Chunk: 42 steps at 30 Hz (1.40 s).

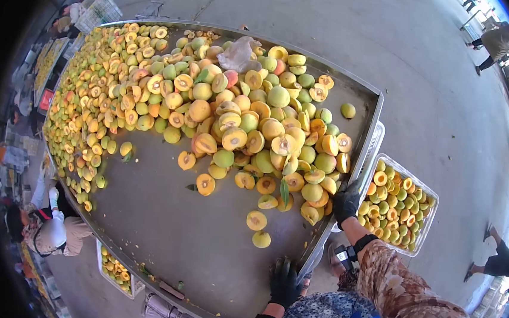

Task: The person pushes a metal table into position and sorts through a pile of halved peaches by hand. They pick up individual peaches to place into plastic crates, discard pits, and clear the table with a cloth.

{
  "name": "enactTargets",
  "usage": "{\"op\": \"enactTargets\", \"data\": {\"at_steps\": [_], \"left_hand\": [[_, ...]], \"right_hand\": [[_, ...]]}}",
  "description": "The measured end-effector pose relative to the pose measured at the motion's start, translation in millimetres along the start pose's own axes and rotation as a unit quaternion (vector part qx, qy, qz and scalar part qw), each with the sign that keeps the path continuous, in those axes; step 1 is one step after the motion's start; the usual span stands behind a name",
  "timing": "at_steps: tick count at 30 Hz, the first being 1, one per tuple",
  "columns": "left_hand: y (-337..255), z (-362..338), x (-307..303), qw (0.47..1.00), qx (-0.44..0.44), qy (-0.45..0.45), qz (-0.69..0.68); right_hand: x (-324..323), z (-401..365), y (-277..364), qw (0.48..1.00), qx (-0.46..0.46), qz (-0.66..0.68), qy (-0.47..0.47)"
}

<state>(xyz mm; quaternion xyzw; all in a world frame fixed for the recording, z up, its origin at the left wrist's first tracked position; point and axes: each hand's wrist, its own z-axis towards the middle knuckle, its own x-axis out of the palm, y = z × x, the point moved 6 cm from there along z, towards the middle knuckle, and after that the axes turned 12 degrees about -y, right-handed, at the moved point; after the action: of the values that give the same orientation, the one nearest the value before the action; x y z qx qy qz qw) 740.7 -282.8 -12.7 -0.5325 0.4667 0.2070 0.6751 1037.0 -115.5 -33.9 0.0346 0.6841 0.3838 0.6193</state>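
Observation:
My left hand (285, 285), in a black glove, lies at the near edge of a large metal table (160, 211) with its fingers spread and nothing in them. My right hand (346, 203), also black-gloved, rests on the table's right rim, beside the nearest peaches; its fingers look extended, partly hard to make out. A big heap of halved and whole peaches (232, 136), yellow, green and reddish, covers the far and left parts of the table. Two loose halves (256, 220) lie between the heap and my hands. A pale cloth (239, 54) sits on the heap.
Outside the right rim stands a white crate (419, 229) of peach halves. Another crate (115, 270) of peaches is below the left edge, near a person in a cap (54, 233). A flat bar (171, 290) lies inside the near rim. Other people are farther off.

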Motion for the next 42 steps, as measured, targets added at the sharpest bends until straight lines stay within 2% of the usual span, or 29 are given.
{"op": "enactTargets", "data": {"at_steps": [1, 3, 5, 7, 9, 10, 13, 15, 17, 18, 19, 20, 21, 23, 24, 26, 27, 28, 29, 30, 31, 32, 33, 34, 35, 38, 39, 41, 42], "left_hand": [[2.1, -0.8, 0.5, 1.000, -0.007, 0.005, 0.003], [0.3, 3.6, -0.7, 1.000, -0.006, 0.016, 0.012], [-4.2, 11.8, -6.1, 0.999, -0.004, 0.026, 0.019], [-8.1, 18.8, -11.7, 1.000, -0.012, 0.016, 0.014], [-10.0, 17.1, -6.4, 1.000, -0.020, 0.002, 0.023], [-9.2, 13.9, -8.2, 0.999, -0.030, -0.011, 0.034], [-7.4, 13.7, -19.1, 0.998, -0.026, 0.010, 0.051], [58.5, -29.9, 5.3, 0.988, -0.118, 0.076, -0.058], [100.5, 35.9, -81.0, 0.947, -0.263, -0.181, -0.028], [129.9, 68.3, -110.5, 0.920, -0.299, -0.250, 0.040], [180.5, 91.2, -118.1, 0.890, -0.352, -0.262, 0.126], [232.8, 117.8, -119.6, 0.859, -0.409, -0.265, 0.159], [253.2, 155.5, -139.5, 0.840, -0.457, -0.239, 0.168], [311.6, 207.5, -131.0, 0.830, -0.453, -0.175, 0.275], [311.9, 217.5, -124.1, 0.830, -0.457, -0.173, 0.267], [298.7, 231.9, -117.6, 0.740, -0.499, -0.187, 0.410], [301.5, 233.2, -114.1, 0.741, -0.502, -0.179, 0.409], [306.0, 232.4, -115.5, 0.753, -0.490, -0.175, 0.402], [305.7, 229.4, -119.4, 0.764, -0.480, -0.170, 0.396], [299.9, 232.0, -123.3, 0.766, -0.488, -0.163, 0.385], [294.8, 234.9, -127.3, 0.767, -0.489, -0.164, 0.383], [290.5, 235.5, -129.9, 0.768, -0.492, -0.169, 0.374], [290.1, 235.5, -130.3, 0.769, -0.495, -0.175, 0.364], [293.7, 232.9, -128.1, 0.769, -0.496, -0.177, 0.362], [296.6, 231.0, -124.8, 0.774, -0.477, -0.190, 0.371], [311.1, 223.7, -114.5, 0.772, -0.447, -0.194, 0.408], [312.0, 224.2, -113.4, 0.775, -0.430, -0.187, 0.424], [309.3, 223.5, -115.9, 0.772, -0.437, -0.171, 0.429], [308.8, 226.1, -117.0, 0.775, -0.442, -0.158, 0.423]], "right_hand": [[-1.6, 1.2, 2.9, 0.999, 0.029, 0.011, 0.017], [4.0, 3.1, -4.1, 1.000, 0.015, -0.001, -0.002], [5.6, 2.7, -8.8, 0.998, 0.043, -0.003, 0.036], [2.5, 4.9, 1.7, 0.999, 0.027, -0.019, 0.032], [-4.6, 2.2, 9.1, 0.992, 0.098, -0.012, 0.083], [3.1, 0.1, -2.2, 0.995, 0.067, -0.026, 0.068], [1.8, 0.1, -6.3, 0.991, 0.081, -0.018, 0.108], [6.2, 0.9, -8.7, 0.990, 0.097, -0.014, 0.101], [3.1, 0.1, -6.8, 0.985, 0.120, -0.032, 0.123], [0.6, 1.4, -3.1, 0.984, 0.118, -0.035, 0.130], [-1.8, 2.4, 0.0, 0.983, 0.115, -0.038, 0.135], [11.6, -2.3, -21.8, 0.993, 0.053, -0.062, 0.085], [23.0, -6.2, -37.2, 0.996, -0.053, -0.065, -0.018], [11.1, -1.9, -22.7, 0.999, 0.029, -0.027, 0.026], [12.0, -3.0, -27.9, 0.999, -0.043, -0.013, -0.025], [-1.2, 24.4, -16.2, 0.996, -0.090, -0.012, -0.024], [-11.9, 28.7, -2.5, 0.993, -0.116, -0.004, -0.010], [-29.2, 43.4, 16.7, 0.984, -0.169, 0.010, -0.057], [-37.3, 62.6, 43.9, 0.977, -0.211, -0.004, -0.039], [-44.7, 76.5, 91.3, 0.955, -0.285, 0.030, -0.080], [-35.0, 94.1, 130.2, 0.944, -0.322, 0.051, -0.055], [-21.7, 107.9, 170.0, 0.917, -0.389, 0.081, -0.042], [-9.3, 113.4, 221.7, 0.891, -0.451, 0.042, -0.019], [16.7, 119.7, 260.7, 0.865, -0.491, 0.106, 0.013], [40.7, 122.6, 302.2, 0.834, -0.539, 0.110, 0.045], [126.0, 115.3, 394.1, 0.739, -0.669, 0.062, 0.045], [147.8, 115.4, 417.9, 0.719, -0.693, 0.050, 0.024], [189.9, 118.1, 451.1, 0.725, -0.687, 0.045, 0.037], [213.1, 126.1, 459.9, 0.745, -0.659, 0.060, 0.079]]}}
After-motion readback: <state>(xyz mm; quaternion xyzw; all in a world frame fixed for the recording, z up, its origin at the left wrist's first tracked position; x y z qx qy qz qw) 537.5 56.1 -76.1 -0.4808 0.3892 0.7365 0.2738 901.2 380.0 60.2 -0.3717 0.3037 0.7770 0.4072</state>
